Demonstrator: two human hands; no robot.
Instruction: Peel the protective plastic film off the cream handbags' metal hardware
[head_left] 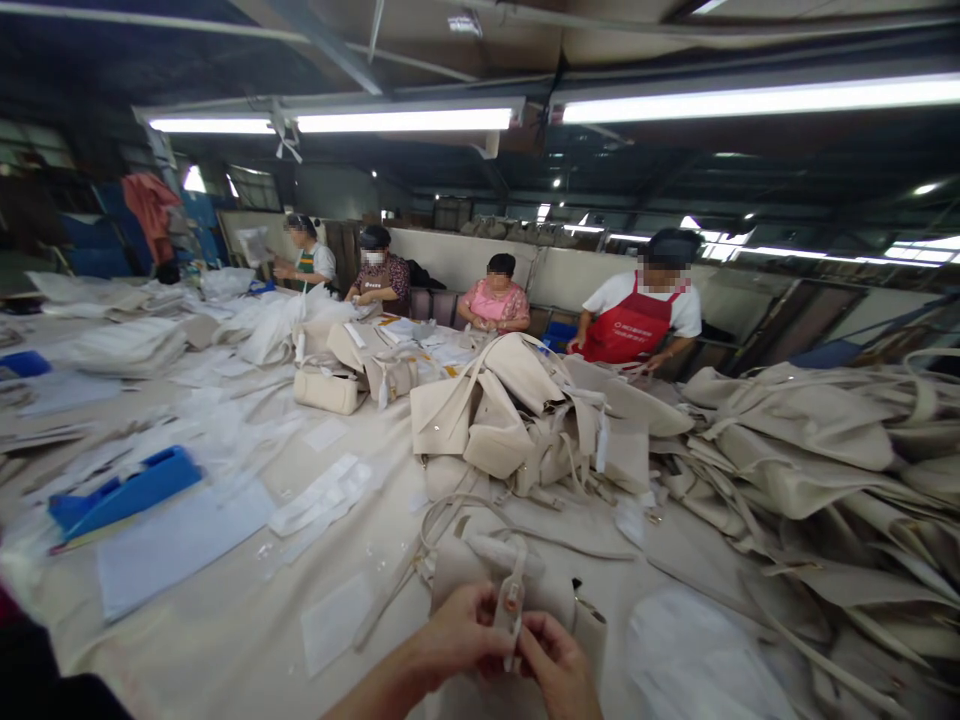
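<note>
Directly in front of me at the table's near side lies a beige handbag (457, 570). Its short strap tab (511, 590), which has a small metal fitting with an orange-brown spot, stands up between my hands. My left hand (471, 630) pinches this tab from the left. From the right, the fingers of my right hand (553, 665) close on its lower end, where a bit of whitish material shows. A thin long strap (577, 540) trails from the bag to the right. My fingers partly cover the bag's front.
Beyond the bag rises a heap of beige handbags (510, 420); a large pile of flat bag pieces (810, 470) fills the right. Leftward are a blue tape dispenser (127, 490), white sheets (187, 540) and clear plastic wrapping (705, 650) lies near right. Several co-workers stand across the table.
</note>
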